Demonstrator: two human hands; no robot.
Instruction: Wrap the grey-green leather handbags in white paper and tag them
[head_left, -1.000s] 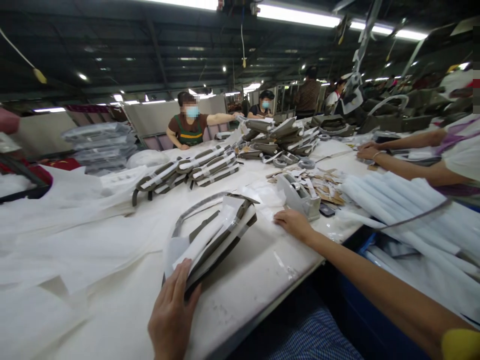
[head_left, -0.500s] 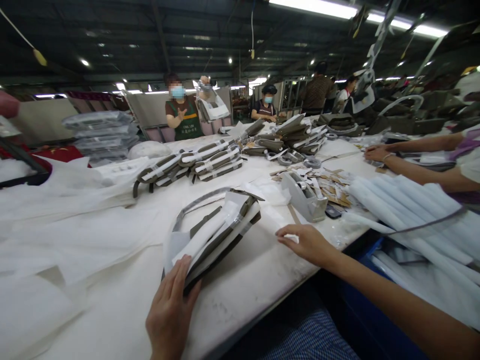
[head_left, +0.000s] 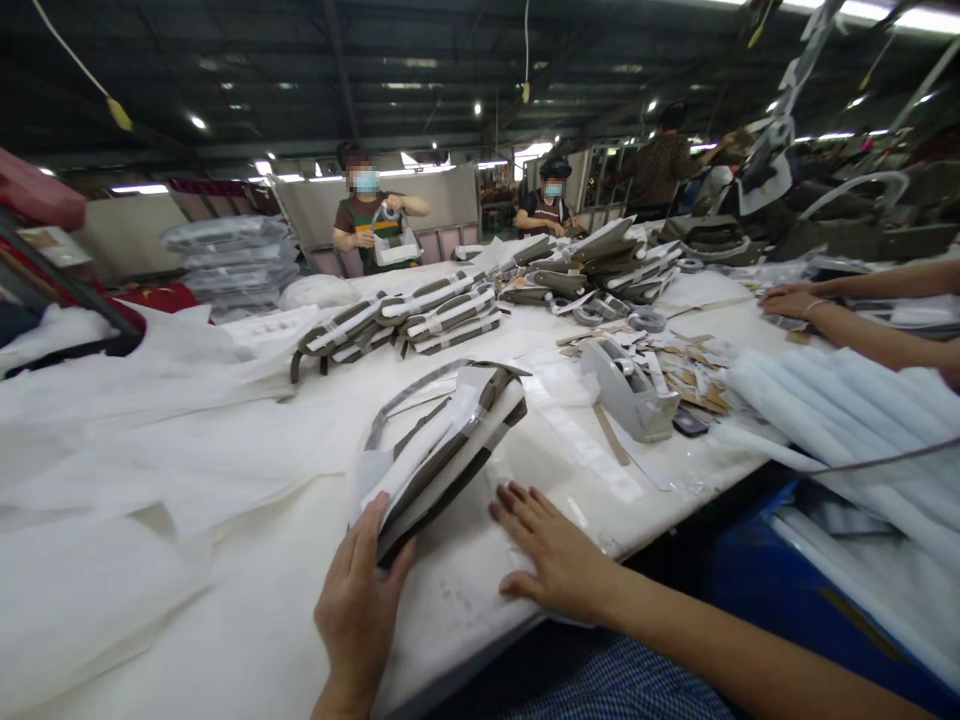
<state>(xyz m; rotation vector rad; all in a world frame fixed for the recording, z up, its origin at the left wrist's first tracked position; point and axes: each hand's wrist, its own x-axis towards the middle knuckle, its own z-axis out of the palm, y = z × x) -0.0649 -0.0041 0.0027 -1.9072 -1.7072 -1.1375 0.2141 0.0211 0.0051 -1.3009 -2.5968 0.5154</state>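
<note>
- Olive-grey fabric bag with white padding strips (head_left: 450, 450) lies tilted on the long white-topped table (head_left: 442, 610) in front of us, near the table's edge; clear tape crosses its padding, and its looped grey handle (head_left: 390, 405) reaches out on the far left side.
- Our left hand (head_left: 364, 590) has hold of the bag's near end, fingers along the white padding and thumb apart from them on the other side; we cannot tell how firmly it presses.
- Our right hand (head_left: 559, 555) is spread wide, palm down and empty, to the right of the bag and apart from it; we cannot tell whether its fingertips touch the tabletop.
- Beyond that hand we see a grey tape dispenser (head_left: 630, 395), with a thin brown strip (head_left: 611, 435) just beside it and a heap of brown and white paper scraps (head_left: 694, 370) behind.
- To our right lie soft, pale rolled sheets (head_left: 847, 400), above a blue bin (head_left: 780, 570); to our left, loose white sheets (head_left: 150, 430) cover the table.
- Farther across, similar bags lie in a row (head_left: 420, 320) and a pile (head_left: 592, 260), and a masked co-worker in a green apron (head_left: 386, 225) handles another bag.
</note>
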